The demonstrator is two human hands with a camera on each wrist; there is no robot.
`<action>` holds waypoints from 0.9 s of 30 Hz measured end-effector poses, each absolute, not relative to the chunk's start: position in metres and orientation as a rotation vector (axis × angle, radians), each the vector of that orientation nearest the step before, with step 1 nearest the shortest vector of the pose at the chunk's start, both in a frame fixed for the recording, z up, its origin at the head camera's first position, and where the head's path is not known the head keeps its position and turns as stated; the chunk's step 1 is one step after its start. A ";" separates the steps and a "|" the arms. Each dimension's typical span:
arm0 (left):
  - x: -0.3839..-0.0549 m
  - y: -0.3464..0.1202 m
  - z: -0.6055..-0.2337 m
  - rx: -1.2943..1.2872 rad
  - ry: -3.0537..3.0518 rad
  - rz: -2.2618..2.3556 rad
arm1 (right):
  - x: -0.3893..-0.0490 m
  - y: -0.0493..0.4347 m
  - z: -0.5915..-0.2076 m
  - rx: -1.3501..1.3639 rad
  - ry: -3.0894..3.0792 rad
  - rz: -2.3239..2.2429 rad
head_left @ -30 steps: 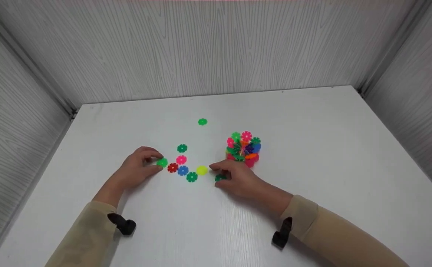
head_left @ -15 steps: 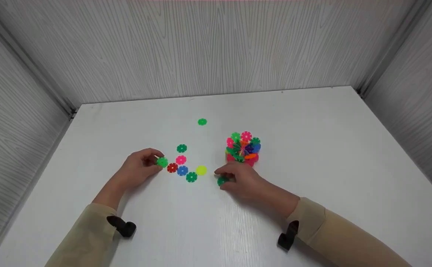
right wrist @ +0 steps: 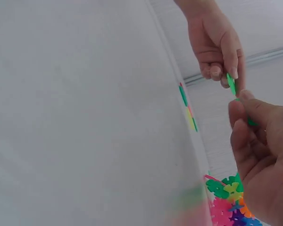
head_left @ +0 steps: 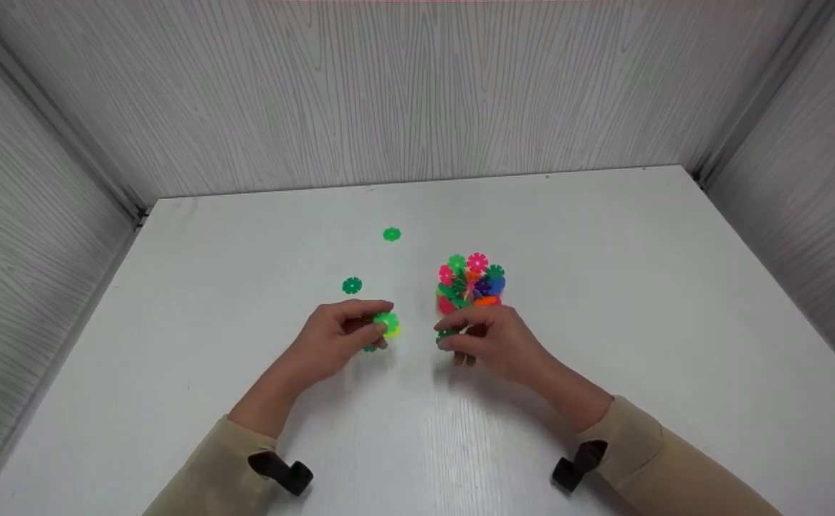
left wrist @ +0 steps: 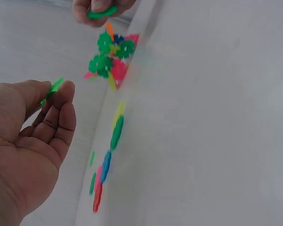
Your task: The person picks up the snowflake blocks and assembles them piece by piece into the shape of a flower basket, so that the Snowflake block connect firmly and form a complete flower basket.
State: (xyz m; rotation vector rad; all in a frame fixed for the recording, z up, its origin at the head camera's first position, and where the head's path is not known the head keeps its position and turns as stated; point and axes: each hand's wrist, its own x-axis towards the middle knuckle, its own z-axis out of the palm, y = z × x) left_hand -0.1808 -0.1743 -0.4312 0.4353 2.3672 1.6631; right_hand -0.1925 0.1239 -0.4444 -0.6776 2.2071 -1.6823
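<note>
In the head view my left hand [head_left: 338, 337] pinches a light green notched plastic disc [head_left: 387, 322] between thumb and fingertips. My right hand [head_left: 507, 340] pinches a dark green notched disc [head_left: 445, 335]. Both hands are lifted off the table, facing each other with a gap between. A yellow disc [left wrist: 118, 113] lies under the left hand's disc. The left wrist view shows more discs on the table: green [left wrist: 117, 134], blue [left wrist: 106, 165] and red [left wrist: 98, 197]. From above, the left hand hides most of them.
A ball-like cluster of joined colourful discs [head_left: 471, 284] sits just behind my right hand. Loose green discs lie farther back, a dark one [head_left: 352, 285] and a lighter one [head_left: 391, 234]. Pale wood-grain panels [head_left: 417, 93] stand around the white table [head_left: 603, 251].
My left hand has lifted the light green disc and carried it right, over the yellow disc. My right hand has moved slightly right and up, still holding the dark green disc.
</note>
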 end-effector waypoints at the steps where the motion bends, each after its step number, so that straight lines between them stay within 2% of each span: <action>1: -0.178 -0.167 -0.432 0.465 2.337 1.692 | -0.193 0.126 -0.443 -0.685 2.187 -1.733; 10: -0.165 -0.127 -0.446 0.614 2.192 1.834 | -0.192 0.135 -0.446 -0.772 2.256 -1.809; 27: -0.165 -0.122 -0.451 0.641 2.149 1.800 | -0.189 0.136 -0.451 -0.732 2.169 -1.837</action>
